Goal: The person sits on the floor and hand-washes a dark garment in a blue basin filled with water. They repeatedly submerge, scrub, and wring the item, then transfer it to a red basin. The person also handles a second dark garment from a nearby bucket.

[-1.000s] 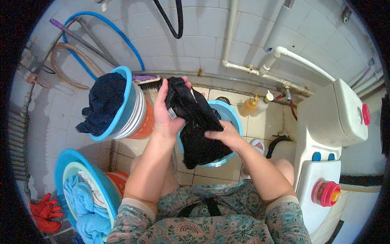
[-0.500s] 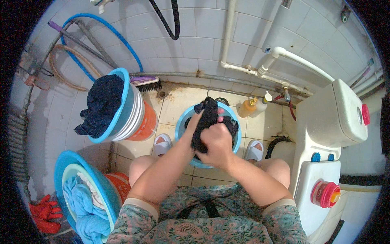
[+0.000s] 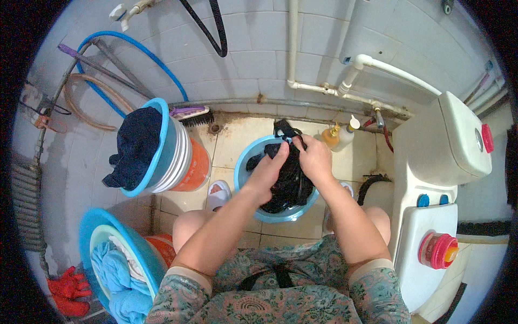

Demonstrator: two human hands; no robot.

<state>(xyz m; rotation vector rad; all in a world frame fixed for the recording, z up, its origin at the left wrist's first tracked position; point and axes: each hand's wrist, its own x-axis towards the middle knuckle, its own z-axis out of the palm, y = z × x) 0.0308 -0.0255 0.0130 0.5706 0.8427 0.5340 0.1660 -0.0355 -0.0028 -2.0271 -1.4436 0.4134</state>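
A wet black garment (image 3: 288, 181) lies bunched in a blue basin (image 3: 244, 164) on the tiled floor in front of me. My left hand (image 3: 268, 171) presses and grips the cloth at its left side. My right hand (image 3: 314, 157) grips the garment's upper part, where a black strap loop (image 3: 281, 128) sticks up over the basin's far rim. Both forearms reach forward from the lower edge over my knees.
A stack of tilted basins (image 3: 175, 156) holding dark blue clothes (image 3: 135, 146) stands at left, a scrub brush (image 3: 191, 113) behind it. A blue basin with light blue cloth (image 3: 116, 270) sits lower left, red gloves (image 3: 67, 289) beside it. Bottles (image 3: 340, 135) and a white toilet (image 3: 448, 173) are at right.
The black garment, held up and spread between both hands a second ago, has come down into the blue basin. Both hands now press it together there.
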